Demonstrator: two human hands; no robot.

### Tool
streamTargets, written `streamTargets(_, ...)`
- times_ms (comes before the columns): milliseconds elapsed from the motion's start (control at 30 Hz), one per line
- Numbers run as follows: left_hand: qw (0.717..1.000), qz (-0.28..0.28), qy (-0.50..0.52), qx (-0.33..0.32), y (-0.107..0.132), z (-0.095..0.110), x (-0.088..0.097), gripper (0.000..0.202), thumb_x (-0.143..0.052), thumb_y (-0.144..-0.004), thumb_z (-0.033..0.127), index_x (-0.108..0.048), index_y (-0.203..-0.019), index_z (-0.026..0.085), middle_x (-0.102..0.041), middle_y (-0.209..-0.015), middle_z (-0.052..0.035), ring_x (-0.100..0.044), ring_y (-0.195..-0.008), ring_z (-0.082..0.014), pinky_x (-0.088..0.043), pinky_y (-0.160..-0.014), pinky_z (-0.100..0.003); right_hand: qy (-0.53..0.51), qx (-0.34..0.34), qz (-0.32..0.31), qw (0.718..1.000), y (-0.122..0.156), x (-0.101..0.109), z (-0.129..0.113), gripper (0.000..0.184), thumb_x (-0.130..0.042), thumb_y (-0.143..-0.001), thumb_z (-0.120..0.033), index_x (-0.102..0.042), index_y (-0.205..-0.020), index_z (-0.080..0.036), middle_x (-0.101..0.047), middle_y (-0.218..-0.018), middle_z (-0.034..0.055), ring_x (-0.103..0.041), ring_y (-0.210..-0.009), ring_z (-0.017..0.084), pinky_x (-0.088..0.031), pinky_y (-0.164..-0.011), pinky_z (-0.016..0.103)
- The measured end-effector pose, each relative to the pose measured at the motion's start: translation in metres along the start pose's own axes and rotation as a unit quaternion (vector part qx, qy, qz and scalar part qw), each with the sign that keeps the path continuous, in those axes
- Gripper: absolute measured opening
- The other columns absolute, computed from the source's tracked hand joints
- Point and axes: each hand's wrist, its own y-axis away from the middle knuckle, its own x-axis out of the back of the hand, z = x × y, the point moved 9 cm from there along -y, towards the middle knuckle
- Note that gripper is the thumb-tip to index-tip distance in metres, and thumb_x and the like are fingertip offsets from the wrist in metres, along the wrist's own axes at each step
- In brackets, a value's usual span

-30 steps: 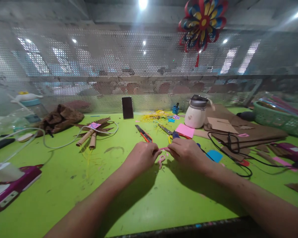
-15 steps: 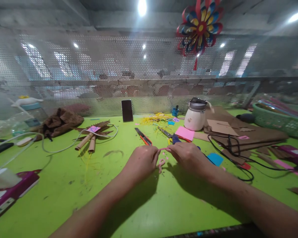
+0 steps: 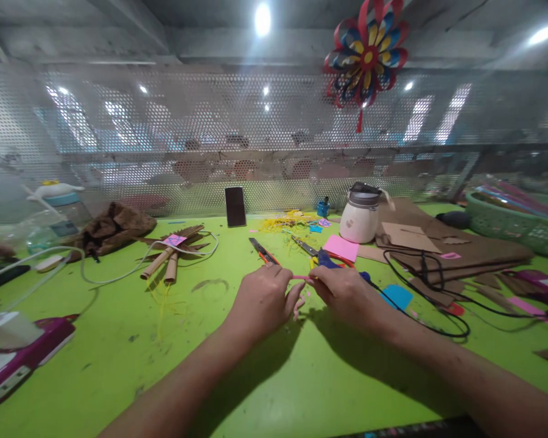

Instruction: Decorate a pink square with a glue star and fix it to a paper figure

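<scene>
My left hand and my right hand meet over the middle of the green table, both pinching a thin pink paper strip stretched between their fingertips. A curled end of the pink paper hangs just below, between the two hands. An orange-and-black utility knife lies just beyond my left hand. Scissors with blue and yellow handles lie just beyond my right hand.
Rolled brown paper with a pink note and a white cable lie at left. A phone stands against the perforated screen. A white jar, pink notes, brown card, black cable, green basket are at right.
My hands stay together on the pink strip, with the fingers shifting slightly along it. The view has tilted a little.
</scene>
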Motion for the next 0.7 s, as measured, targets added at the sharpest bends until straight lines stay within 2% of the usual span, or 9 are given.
streamTargets(133,0.996,0.048,-0.062,-0.042,0.002,0.007,0.006,0.034,-0.041,-0.093,0.029,-0.060,-0.069,0.015,-0.062,-0.063,-0.0055,-0.056,-0.061,-0.0176,-0.034,-0.055,-0.028,-0.009,-0.011,-0.014,1.000,0.000,0.000,-0.002,0.026,-0.038,-0.095,-0.024,-0.056,-0.080,-0.016,-0.062,-0.065,0.0052,-0.055,-0.057,0.015,-0.029,-0.053,0.027)
streamTargets(233,0.993,0.063,-0.079,-0.060,0.003,0.010,0.008,0.032,-0.044,-0.092,0.029,-0.058,-0.066,0.015,-0.061,-0.062,-0.0045,-0.055,-0.059,-0.0174,-0.033,-0.053,-0.028,-0.022,-0.018,-0.030,0.999,0.000,-0.001,-0.002,0.025,-0.037,-0.095,-0.024,-0.056,-0.080,-0.016,-0.061,-0.064,0.0045,-0.054,-0.057,0.015,-0.028,-0.053,0.026)
streamTargets(467,0.993,0.063,-0.077,-0.065,0.004,0.011,0.006,0.030,-0.043,-0.093,0.028,-0.057,-0.069,0.015,-0.059,-0.062,-0.0040,-0.054,-0.057,-0.0167,-0.033,-0.052,-0.027,-0.059,-0.037,-0.029,0.997,-0.002,0.007,-0.002,0.023,-0.044,-0.091,-0.022,-0.052,-0.070,-0.018,-0.058,-0.057,0.0026,-0.048,-0.049,0.013,-0.025,-0.050,0.026)
streamTargets(700,0.994,0.059,-0.058,-0.072,0.005,0.012,0.004,0.029,-0.039,-0.094,0.029,-0.056,-0.074,0.015,-0.058,-0.064,-0.0042,-0.053,-0.059,-0.0176,-0.036,-0.054,-0.029,-0.141,-0.086,-0.019,0.986,0.000,0.013,0.002,0.023,-0.047,-0.089,-0.024,-0.050,-0.067,-0.018,-0.058,-0.055,0.0006,-0.049,-0.049,0.010,-0.028,-0.051,0.023)
